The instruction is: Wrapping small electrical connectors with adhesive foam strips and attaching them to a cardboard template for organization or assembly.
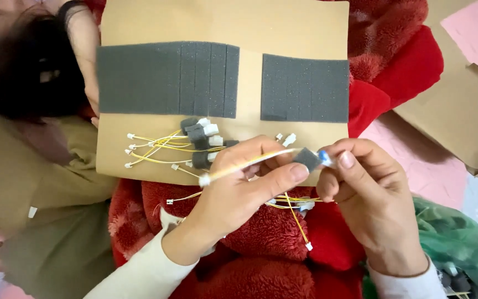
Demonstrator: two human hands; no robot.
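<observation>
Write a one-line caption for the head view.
Both hands, left and right, pinch a foam-wrapped yellow wire lead over a cardboard sheet.

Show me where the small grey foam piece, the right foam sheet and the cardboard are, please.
small grey foam piece (307, 158), head view, its flat face.
right foam sheet (304, 88), head view, its middle.
cardboard (222, 22), head view, bare top part.

Left hand (239, 182) pinching a thin yellow wire lead with white plug (233, 170), right hand (369, 194) pressing a small grey foam square (307, 159) onto its tip, brown cardboard sheet (228, 22) bearing two dark grey foam strips (167, 79), a pile of foam-wrapped yellow leads (195, 145), red fleece blanket (272, 232) beneath.
</observation>
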